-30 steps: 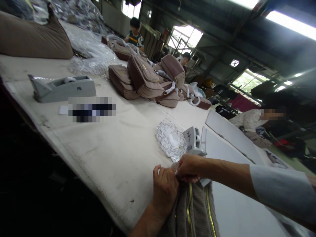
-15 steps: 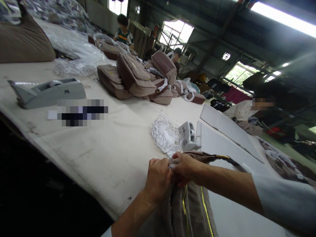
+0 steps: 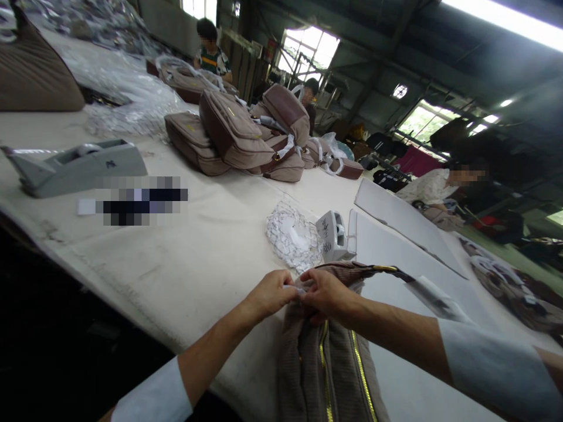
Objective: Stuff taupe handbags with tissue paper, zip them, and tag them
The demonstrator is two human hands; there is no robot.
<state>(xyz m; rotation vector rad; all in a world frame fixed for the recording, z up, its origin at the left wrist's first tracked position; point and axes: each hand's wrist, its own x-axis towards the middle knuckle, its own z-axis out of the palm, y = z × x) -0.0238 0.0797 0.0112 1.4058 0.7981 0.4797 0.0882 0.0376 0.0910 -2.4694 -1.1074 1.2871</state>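
A brown ribbed bag (image 3: 343, 351) with two yellow zippers stands close in front of me on the table. At its upper left end, my left hand (image 3: 273, 292) is closed, pinching a small whitish, translucent piece of wrapping (image 3: 294, 289). Just to the right, my right hand (image 3: 324, 295) bends over the bag's top, its fingers closed on the same wrapping. The fingertips partly hide the wrapping, so its full shape cannot be made out. A strap with clear plastic around it (image 3: 433, 296) runs off the bag's far right side, beyond my right forearm.
Beyond the bag are a grey tape dispenser (image 3: 335, 237) and a round bundle of white ties (image 3: 292, 234). Another dispenser (image 3: 88, 167) stands at left. Finished brown bags (image 3: 237, 132) are piled farther back, near clear plastic sheets (image 3: 127, 88). Several people work behind. The table's edge (image 3: 132, 325) drops off at lower left.
My left hand has turned from a fist with knuckles up to a pinch, its forearm lower and farther left. My right hand stays at the bag's top. The view has shifted slightly.
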